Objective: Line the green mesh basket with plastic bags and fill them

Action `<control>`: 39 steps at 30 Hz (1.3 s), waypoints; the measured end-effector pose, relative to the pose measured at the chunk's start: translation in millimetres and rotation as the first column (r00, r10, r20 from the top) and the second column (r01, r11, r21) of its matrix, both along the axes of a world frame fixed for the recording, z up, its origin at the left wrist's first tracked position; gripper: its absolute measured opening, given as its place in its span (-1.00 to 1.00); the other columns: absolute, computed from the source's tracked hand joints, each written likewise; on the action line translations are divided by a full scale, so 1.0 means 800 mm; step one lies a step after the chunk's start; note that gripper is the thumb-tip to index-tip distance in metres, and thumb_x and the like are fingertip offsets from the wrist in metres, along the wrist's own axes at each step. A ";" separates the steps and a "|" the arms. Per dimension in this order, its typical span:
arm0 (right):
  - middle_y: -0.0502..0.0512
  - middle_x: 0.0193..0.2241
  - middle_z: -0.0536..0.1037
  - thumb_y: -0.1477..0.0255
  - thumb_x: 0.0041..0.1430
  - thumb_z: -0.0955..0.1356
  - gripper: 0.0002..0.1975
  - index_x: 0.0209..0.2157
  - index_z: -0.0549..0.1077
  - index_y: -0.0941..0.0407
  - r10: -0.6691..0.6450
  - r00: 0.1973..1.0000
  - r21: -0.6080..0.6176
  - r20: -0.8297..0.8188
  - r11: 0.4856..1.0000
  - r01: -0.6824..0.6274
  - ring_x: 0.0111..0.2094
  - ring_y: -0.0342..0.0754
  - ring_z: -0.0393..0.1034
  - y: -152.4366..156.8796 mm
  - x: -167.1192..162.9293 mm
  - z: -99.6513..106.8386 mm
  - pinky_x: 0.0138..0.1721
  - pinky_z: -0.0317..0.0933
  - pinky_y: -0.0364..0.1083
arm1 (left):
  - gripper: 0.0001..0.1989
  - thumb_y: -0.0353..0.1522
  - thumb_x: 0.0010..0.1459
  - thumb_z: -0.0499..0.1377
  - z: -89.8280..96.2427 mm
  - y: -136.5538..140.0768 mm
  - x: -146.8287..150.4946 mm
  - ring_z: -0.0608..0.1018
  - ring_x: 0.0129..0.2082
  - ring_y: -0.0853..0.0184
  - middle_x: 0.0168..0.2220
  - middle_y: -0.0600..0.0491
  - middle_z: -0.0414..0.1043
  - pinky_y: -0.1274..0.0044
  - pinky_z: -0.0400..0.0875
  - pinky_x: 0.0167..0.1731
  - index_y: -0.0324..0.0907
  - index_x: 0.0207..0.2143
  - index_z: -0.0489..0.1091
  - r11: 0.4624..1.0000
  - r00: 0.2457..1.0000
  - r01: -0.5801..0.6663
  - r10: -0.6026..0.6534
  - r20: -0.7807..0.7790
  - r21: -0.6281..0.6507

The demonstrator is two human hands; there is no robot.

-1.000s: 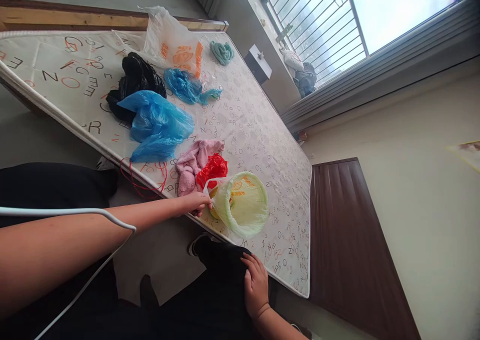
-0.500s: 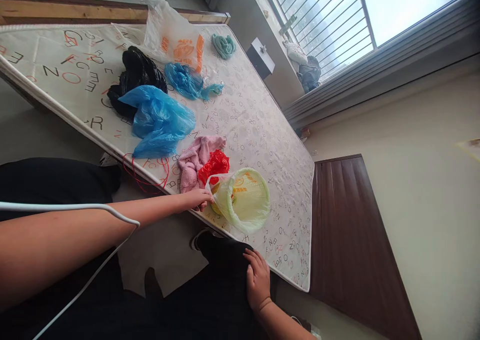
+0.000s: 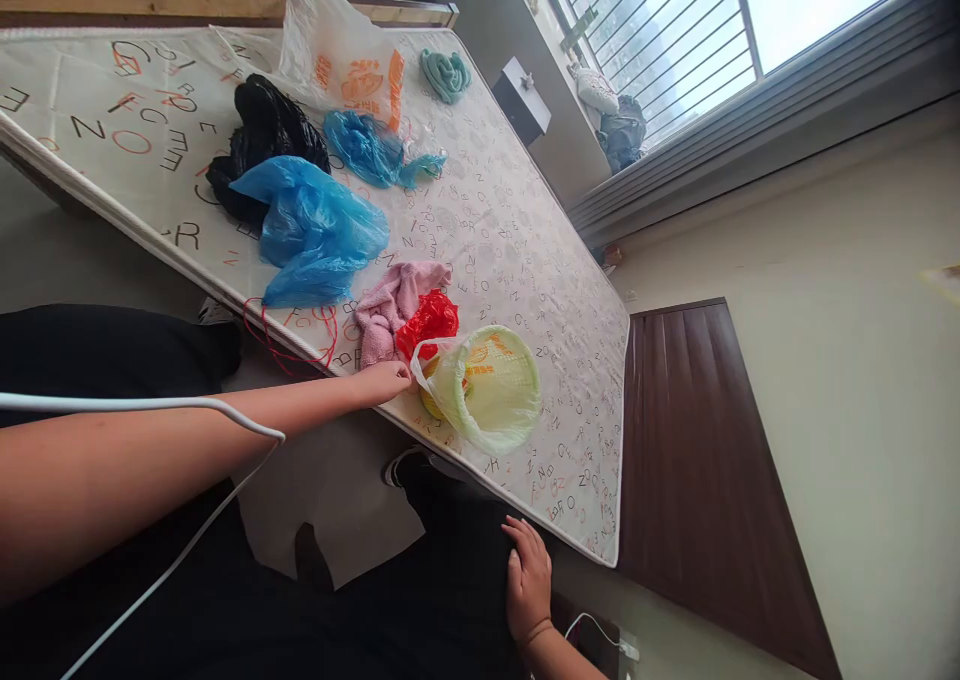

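Pale green bag (image 3: 495,400) sits on mattress (image 3: 562,360), close to the near edge, which runs just past it from abt 8 to 5 o'clock. Approx. room: lettered mattress top spreads from 12 to 3 o'clock, right-hand edge well apart at 3. Tight on the other side: red bag (image 3: 429,322) right beside it at 10, pink towel (image 3: 386,310) behind that, blue bag (image 3: 322,230) farther out same way. Red cord (image 3: 292,345) lies across the edge at 9.

L hand (image 3: 388,382) at 9, fingers curled tog. by the handle loop; can't tell if they're pinching it. R hand (image 3: 529,582) at abt 6, off the mattress, palm down on black trouser leg (image 3: 472,540), fingers nearly tog.

Pale green bag: thin, see-thru plastic, round mouth wide w/ rolled rim, orange print inside nr top, wht handle loop at 10, yellow patch low at 9.
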State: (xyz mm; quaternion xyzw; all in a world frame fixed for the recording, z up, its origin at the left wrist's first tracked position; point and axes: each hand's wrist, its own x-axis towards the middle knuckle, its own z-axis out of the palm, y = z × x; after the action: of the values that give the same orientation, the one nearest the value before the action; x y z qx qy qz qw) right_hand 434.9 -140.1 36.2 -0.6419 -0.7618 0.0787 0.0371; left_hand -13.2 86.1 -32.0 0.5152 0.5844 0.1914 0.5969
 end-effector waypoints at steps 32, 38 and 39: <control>0.13 0.08 0.65 0.18 0.24 0.22 -0.59 -0.09 0.65 -0.17 -0.315 0.912 -0.035 -0.264 0.948 0.317 0.21 0.36 0.46 -0.038 -0.002 -0.002 0.20 0.28 0.49 | -0.68 -0.25 0.31 0.12 0.059 0.036 0.021 0.63 -0.08 -0.02 -0.05 -0.25 0.61 0.30 0.45 -0.05 -0.24 -0.09 0.57 0.742 0.721 0.645 -0.509 -0.470 0.186; 0.09 0.06 0.66 0.22 0.33 0.19 -0.58 -0.09 0.65 -0.01 -0.248 0.947 -0.033 -0.205 0.968 0.247 0.21 0.22 0.45 0.006 -0.052 0.021 0.21 0.25 0.31 | -0.69 -0.30 0.29 0.11 0.073 0.096 0.030 0.63 -0.09 -0.01 -0.06 -0.25 0.62 0.33 0.44 -0.05 -0.25 -0.07 0.56 0.806 0.680 0.578 -0.390 -0.621 0.127; 0.10 0.04 0.67 0.22 0.33 0.20 -0.59 -0.10 0.64 0.00 -0.259 0.945 -0.044 -0.201 0.966 0.256 0.20 0.21 0.45 0.015 -0.059 0.025 0.21 0.24 0.29 | -0.69 -0.29 0.28 0.12 0.071 0.106 0.029 0.63 -0.10 0.01 -0.07 -0.23 0.63 0.35 0.44 -0.06 -0.24 -0.06 0.56 0.823 0.685 0.554 -0.364 -0.631 0.127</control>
State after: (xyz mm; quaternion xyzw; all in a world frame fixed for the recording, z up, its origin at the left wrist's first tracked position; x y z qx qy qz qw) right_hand 388.0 -127.8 56.0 -0.7247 -0.6628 0.1454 0.1201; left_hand 9.6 171.2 24.6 0.7658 0.5502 -0.0445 0.3301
